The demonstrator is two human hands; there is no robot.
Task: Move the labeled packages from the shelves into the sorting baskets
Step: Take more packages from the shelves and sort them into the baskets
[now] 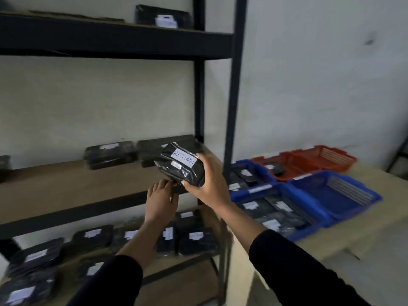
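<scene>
A dark metal shelving unit [231, 89] fills the left of the frame. Its middle shelf carries a few black wrapped packages [110, 154] at the back, the lower shelf holds many more labeled packages [194, 239], and one sits on the top shelf at upper centre. To the right, on a pale tabletop [364, 235], stand the sorting baskets: two blue baskets [335, 195] nearer, some already holding packages, and two red baskets [318, 161] behind them.

At centre frame the right hand [209, 184] grips a black plastic-wrapped package [180, 166], fingers curled round its right end and thumb under the lower edge. Its white label [183, 159] reads "RETURN". The package is held in the air just in front of the middle shelf's edge, well apart from the baskets.

The left hand [162, 199] sits just below and left of the package, fingertips touching or nearly touching its lower corner; whether it pinches the wrap cannot be told.

The package looks light and fairly firm, with a glossy, crinkled film likely to slip, so a grasp across the short sides seems safest.
</scene>
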